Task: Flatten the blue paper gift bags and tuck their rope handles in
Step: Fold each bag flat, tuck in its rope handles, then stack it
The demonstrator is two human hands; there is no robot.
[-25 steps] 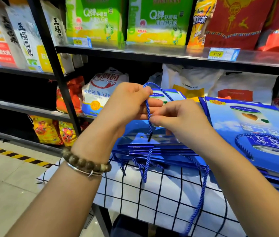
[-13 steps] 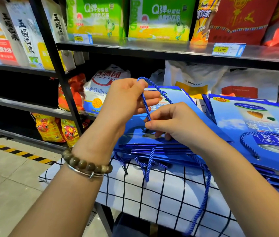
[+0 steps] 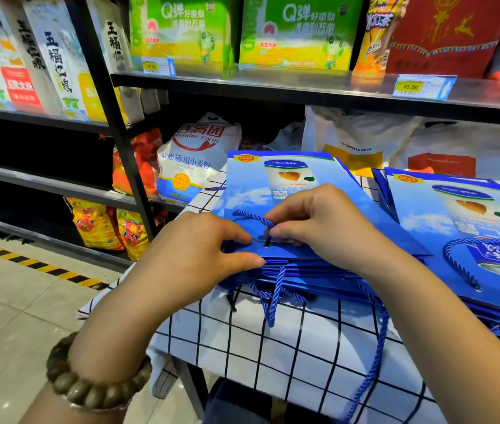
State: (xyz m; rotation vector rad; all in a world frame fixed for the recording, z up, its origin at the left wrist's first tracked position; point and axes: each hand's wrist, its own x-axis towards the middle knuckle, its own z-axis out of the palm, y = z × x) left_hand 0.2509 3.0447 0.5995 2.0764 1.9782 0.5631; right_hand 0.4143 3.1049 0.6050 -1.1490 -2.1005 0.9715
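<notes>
Right hand (image 3: 319, 228) pinches rope handle (image 3: 251, 217), left hand (image 3: 193, 255) grips blue bag (image 3: 242, 191) near "Wonder Farm" sack (image 3: 193, 154).

left hand (image 3: 199, 249) pinches near edge of top blue bag (image 3: 251, 185) | right hand (image 3: 319, 221) pinches rope handle (image 3: 251, 217) at eyelet (image 3: 265, 245), loop lying on bag | second stack (image 3: 426, 215) just right | checked cloth (image 3: 273, 356) under both | loose handles (image 3: 274, 295) dangle over cloth front | beaded bracelet (image 3: 89, 390) on left wrist

Shop aisle: black metal shelving (image 3: 111, 123) stuffed with packaged food, beige tiled floor (image 3: 13, 325) with a yellow-black stripe (image 3: 40, 266), and what looks like a table under a checked cloth (image 3: 276, 371).
</notes>
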